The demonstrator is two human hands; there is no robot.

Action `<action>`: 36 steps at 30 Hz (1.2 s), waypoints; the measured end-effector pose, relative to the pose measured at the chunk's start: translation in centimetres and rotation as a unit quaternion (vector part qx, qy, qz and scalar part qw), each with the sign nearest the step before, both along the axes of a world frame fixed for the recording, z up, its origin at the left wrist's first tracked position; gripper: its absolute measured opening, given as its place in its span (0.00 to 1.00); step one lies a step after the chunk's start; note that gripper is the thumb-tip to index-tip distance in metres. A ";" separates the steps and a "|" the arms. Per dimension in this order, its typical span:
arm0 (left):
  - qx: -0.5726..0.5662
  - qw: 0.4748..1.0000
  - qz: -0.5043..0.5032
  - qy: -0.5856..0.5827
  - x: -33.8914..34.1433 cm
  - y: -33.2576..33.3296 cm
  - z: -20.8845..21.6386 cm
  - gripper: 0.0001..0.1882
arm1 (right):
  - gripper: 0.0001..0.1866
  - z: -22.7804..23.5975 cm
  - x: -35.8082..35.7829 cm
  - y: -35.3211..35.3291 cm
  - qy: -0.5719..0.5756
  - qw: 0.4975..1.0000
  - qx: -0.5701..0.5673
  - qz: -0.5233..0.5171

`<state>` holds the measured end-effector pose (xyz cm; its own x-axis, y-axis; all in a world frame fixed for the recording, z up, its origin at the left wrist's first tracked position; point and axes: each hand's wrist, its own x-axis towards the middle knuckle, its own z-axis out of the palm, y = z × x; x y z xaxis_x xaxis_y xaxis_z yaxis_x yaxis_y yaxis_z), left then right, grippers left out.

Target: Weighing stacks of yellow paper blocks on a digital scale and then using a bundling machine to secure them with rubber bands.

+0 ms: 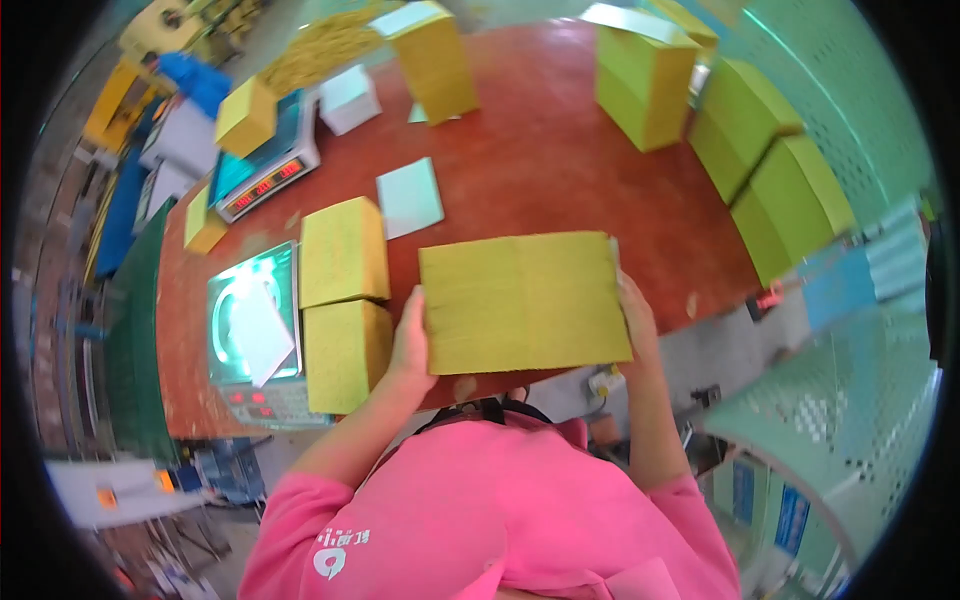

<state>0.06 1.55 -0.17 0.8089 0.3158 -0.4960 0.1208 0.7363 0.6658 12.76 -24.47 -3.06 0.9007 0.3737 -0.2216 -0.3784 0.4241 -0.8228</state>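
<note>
A wide block of stacked yellow paper [525, 302] is held level over the table's near edge, in front of my body. My left hand [411, 340] presses on its left end, and my right hand [637, 318] grips the right end; some of the fingers are hidden behind the block. Just left of my left hand, two smaller yellow paper blocks [343, 252] stand one behind the other, touching. Next to them is a weighing scale [225, 345] with a shiny plate and a white sheet [262, 335] lying on it.
Farther back on the red table [540, 130] are a second scale [265, 180] carrying a yellow block [246, 117], a pale sheet [410, 196], and a white block [349, 99]. Tall yellow stacks [645, 85] stand at the back, greenish-yellow ones [790, 205] along the right edge.
</note>
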 end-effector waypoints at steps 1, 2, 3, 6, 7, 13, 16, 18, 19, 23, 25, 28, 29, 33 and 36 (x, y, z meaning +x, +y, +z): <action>0.015 1.000 -0.011 -0.006 0.1 0.1 -0.4 0.27 | 0.22 -0.3 0.0 -0.2 -0.003 1.000 -0.006 -0.001; 0.021 1.000 -0.016 -0.010 0.3 -0.1 -0.5 0.27 | 0.22 0.1 -0.2 -0.5 0.000 1.000 -0.013 -0.024; 0.018 0.999 -0.031 -0.010 0.5 -0.4 -0.6 0.27 | 0.23 0.5 -0.3 -0.6 0.009 1.000 -0.006 -0.020; 0.036 0.999 -0.032 -0.006 1.1 -1.1 -0.3 0.27 | 0.23 0.2 -0.3 -0.7 0.003 1.000 0.013 -0.025; 0.035 0.998 -0.043 -0.011 1.2 -1.3 -0.3 0.27 | 0.23 0.1 -0.4 -0.8 -0.007 0.999 0.024 -0.024; 0.029 0.991 -0.124 -0.038 1.2 -1.3 -0.3 0.28 | 0.23 0.6 -2.0 -1.1 0.006 1.000 0.016 -0.006; 0.017 0.984 -0.173 -0.051 -1.2 -1.7 1.5 0.28 | 0.25 -0.5 -6.6 -0.5 -0.087 0.990 -0.092 -0.065; 0.025 0.983 -0.181 -0.005 -4.2 -1.9 2.7 0.28 | 0.27 1.4 -11.7 -1.1 -0.064 0.994 -0.049 -0.079; 0.022 0.978 -0.205 -0.016 -5.6 -2.4 3.2 0.28 | 0.27 1.4 -14.5 -2.0 -0.052 0.992 -0.039 -0.107; -0.002 0.945 -0.326 -0.026 -9.1 -5.9 2.1 0.28 | 0.27 0.5 -25.6 -5.5 0.013 0.968 0.028 -0.249; 0.015 0.925 -0.380 -0.002 -10.9 -7.8 1.3 0.29 | 0.25 0.7 -30.5 -7.1 0.039 0.948 0.028 -0.314; 0.003 0.878 -0.478 0.006 -13.9 -12.4 0.5 0.29 | 0.24 -1.7 -38.0 -10.2 0.069 0.905 0.009 -0.419; 0.007 0.865 -0.501 0.017 -14.7 -14.4 0.3 0.29 | 0.24 -3.0 -40.6 -11.0 0.069 0.888 -0.014 -0.455; 0.005 0.804 -0.594 0.038 -19.0 -20.9 -2.1 0.28 | 0.23 -2.1 -49.5 -14.5 0.063 0.841 -0.110 -0.526; -0.002 0.770 -0.637 0.021 -23.0 -27.2 -3.3 0.28 | 0.22 -1.6 -54.8 -18.8 0.079 0.828 -0.010 -0.555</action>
<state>-22.97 -25.69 -3.51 0.4437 -0.7231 -0.5294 0.7687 0.0033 0.6396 -42.06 -43.23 -4.68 0.6456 -0.6700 -0.3665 0.1314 0.5702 -0.8109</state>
